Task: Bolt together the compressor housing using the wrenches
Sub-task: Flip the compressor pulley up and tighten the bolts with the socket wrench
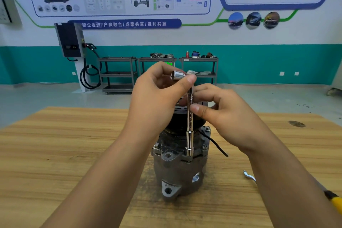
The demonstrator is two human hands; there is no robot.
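Your left hand (157,96) gripped the socket wrench (189,116) at its top; your right hand (227,116) pinched its shaft, stamping illegible, over the compressor housing (177,172). The wall banner (124,24) read "校企合作/产教融合/成果共享/互利共赢".

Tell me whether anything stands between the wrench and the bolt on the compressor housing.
Nothing visible does. The wrench stands upright with its lower socket down on the flange of the compressor, hiding the bolt. The left hand grips its bent top, and the right hand pinches the shaft.

Bright even light, soft shadows (edges bowed, background soft).
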